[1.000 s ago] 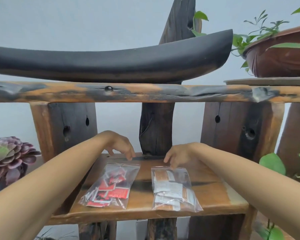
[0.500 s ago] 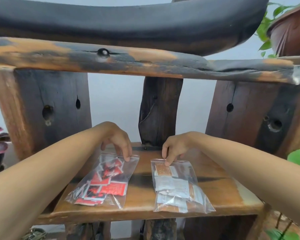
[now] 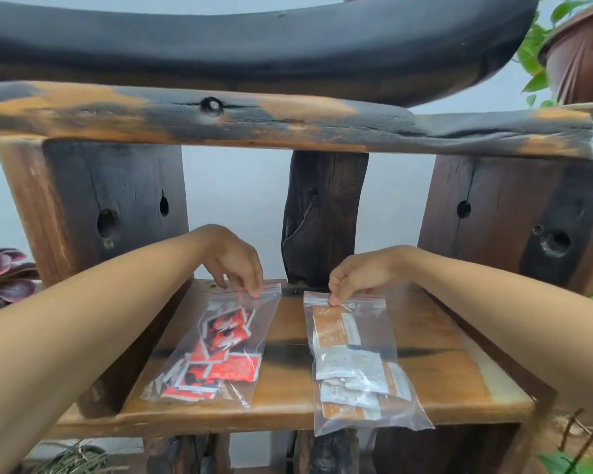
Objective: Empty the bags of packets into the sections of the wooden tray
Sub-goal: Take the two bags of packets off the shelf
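Change: over the past second we have closed in on the wooden shelf (image 3: 288, 398), and our fingers, which were hovering at the bags' far ends, now pinch the zip strips.
Left grip: our left hand (image 3: 235, 265) holds narrow on the red-lined top edge of the clear plastic zip bag of red packets (image 3: 216, 350).
Right grip: our right hand (image 3: 356, 277) pinches the top edge of the clear plastic zip bag of white and orange packets (image 3: 353, 364).
Meaning: we judge both bags taken in hand but not yet lifted or opened; nothing has been emptied.
Bags: both lie flat side by side on the shelf, apart, still sealed as far as we can tell; the right one overhangs the front edge.
Tray: no sectioned wooden tray shows in this view.
Handling: thin film, loose packets likely to slide when tipped.
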`<action>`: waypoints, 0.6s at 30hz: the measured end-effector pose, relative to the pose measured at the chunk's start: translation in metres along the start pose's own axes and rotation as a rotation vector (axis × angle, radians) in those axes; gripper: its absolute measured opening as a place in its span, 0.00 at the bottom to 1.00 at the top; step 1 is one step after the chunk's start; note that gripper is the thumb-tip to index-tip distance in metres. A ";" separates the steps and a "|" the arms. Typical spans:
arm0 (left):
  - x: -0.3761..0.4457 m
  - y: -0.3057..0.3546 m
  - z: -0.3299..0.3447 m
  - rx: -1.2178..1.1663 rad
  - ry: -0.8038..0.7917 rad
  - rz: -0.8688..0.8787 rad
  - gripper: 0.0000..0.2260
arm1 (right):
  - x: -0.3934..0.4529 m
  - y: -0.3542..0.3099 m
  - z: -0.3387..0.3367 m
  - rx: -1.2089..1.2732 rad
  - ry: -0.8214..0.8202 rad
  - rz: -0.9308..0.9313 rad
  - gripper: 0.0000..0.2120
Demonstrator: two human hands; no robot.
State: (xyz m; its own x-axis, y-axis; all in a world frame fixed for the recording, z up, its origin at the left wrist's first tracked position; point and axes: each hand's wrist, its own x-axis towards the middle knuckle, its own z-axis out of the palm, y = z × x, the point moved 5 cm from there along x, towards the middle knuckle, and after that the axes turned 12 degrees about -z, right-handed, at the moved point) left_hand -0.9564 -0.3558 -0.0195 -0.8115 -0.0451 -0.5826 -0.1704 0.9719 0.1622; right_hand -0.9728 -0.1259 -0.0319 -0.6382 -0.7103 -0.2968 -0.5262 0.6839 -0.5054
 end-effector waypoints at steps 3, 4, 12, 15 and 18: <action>-0.014 0.002 -0.003 -0.021 0.019 0.003 0.06 | -0.012 -0.004 -0.008 0.070 0.012 0.018 0.05; -0.018 0.002 -0.005 -0.030 0.041 0.016 0.07 | -0.016 -0.006 -0.010 0.081 0.022 0.023 0.05; -0.053 0.007 -0.010 -0.089 0.196 0.176 0.07 | -0.055 -0.027 -0.011 0.093 0.021 0.087 0.11; -0.076 0.010 -0.014 -0.090 0.265 0.232 0.06 | -0.073 -0.040 -0.011 0.095 0.052 0.122 0.10; -0.098 0.011 -0.013 -0.099 0.307 0.258 0.08 | -0.088 -0.052 -0.011 0.102 0.093 0.158 0.12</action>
State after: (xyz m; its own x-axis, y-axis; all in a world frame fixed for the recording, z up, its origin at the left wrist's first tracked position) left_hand -0.8859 -0.3437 0.0502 -0.9613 0.1154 -0.2503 0.0193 0.9341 0.3564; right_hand -0.8952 -0.0974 0.0295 -0.7596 -0.5743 -0.3053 -0.3590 0.7617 -0.5394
